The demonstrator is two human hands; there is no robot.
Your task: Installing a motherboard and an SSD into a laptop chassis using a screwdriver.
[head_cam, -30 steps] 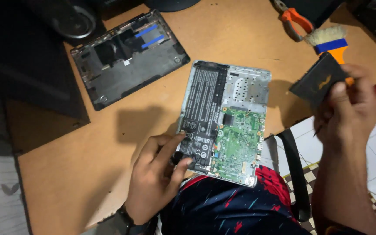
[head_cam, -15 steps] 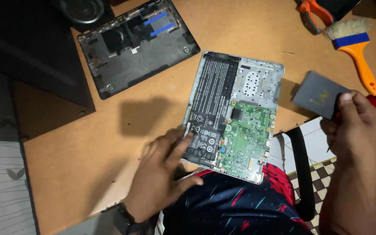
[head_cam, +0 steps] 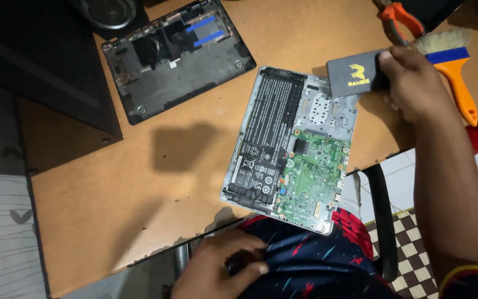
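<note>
Right hand (head_cam: 413, 83) pinches a flat grey drive (head_cam: 355, 73) at upper right, just over the opened laptop (head_cam: 291, 145). Laptop's long axis runs lower right to top. Left hand (head_cam: 222, 268) rests curled at bottom, farther off.

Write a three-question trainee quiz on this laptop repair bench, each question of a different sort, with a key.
1. True or false: the right hand holds a flat dark grey rectangular drive over the opened laptop.
2. Which tool lies nearest the right hand? A) brush with orange handle B) hammer C) tape roll
3. Fill in: the left hand rests on the person's ____, off the wooden table.

Key: 1 true. 2 A. 3 lap; the removed bottom cover lies apart, beyond the laptop.
</note>
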